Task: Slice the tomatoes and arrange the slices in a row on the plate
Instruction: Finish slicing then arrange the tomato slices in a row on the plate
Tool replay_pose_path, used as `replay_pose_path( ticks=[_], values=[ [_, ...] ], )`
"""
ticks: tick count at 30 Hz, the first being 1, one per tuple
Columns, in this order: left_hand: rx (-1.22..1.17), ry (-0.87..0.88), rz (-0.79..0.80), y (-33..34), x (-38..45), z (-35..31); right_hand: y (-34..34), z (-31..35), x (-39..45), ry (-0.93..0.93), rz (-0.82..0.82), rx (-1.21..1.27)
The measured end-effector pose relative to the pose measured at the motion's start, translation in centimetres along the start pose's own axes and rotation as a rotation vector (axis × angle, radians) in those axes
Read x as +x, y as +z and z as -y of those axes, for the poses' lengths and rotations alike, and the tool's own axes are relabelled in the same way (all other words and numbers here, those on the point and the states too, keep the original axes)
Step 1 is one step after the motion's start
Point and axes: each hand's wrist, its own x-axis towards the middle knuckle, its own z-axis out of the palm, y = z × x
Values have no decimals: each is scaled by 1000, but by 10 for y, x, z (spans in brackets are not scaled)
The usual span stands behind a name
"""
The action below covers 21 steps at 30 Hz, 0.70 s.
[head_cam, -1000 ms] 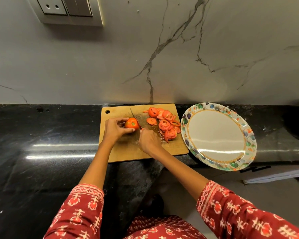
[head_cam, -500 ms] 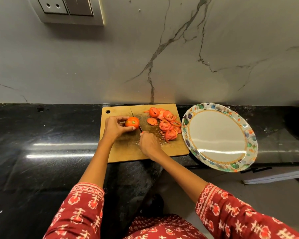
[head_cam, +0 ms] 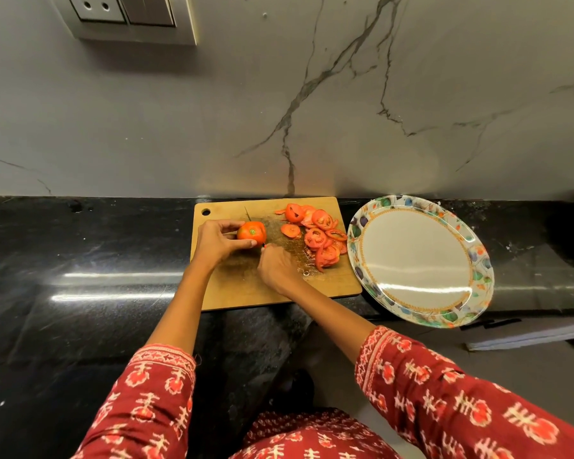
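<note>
Knife drawn back at the tomato

Left hand [head_cam: 214, 241] still grips the tomato [head_cam: 251, 233] on the cutting board [head_cam: 246, 286]; right hand [head_cam: 275, 268], now nearer, clasps the knife [head_cam: 248, 214]. Slices [head_cam: 317, 238] beside the bare plate [head_cam: 415, 260].

A whole red tomato [head_cam: 252, 232] sits stem-side up, slices [head_cam: 315, 235] heaped just right of it; the floral-rimmed plate [head_cam: 478, 276] lies bare.

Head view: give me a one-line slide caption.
Left hand steadies a whole tomato on the cutting board; right hand works the knife; cut slices wait beside a bare plate.
</note>
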Motion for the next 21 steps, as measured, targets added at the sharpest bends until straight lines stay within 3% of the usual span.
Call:
replay_pose_path(
  ticks=[12,15,21],
  values=[
    [-44,-17,-54,2,-5,-1,11,-15,-13,-30,7,-146],
    [-34,-40,-81,1,1,-1,14,-37,-36,-107,-124,-251],
    [-10,-37,-69,1,1,3,-1,-57,-34,-45,-144,-197]
  ],
)
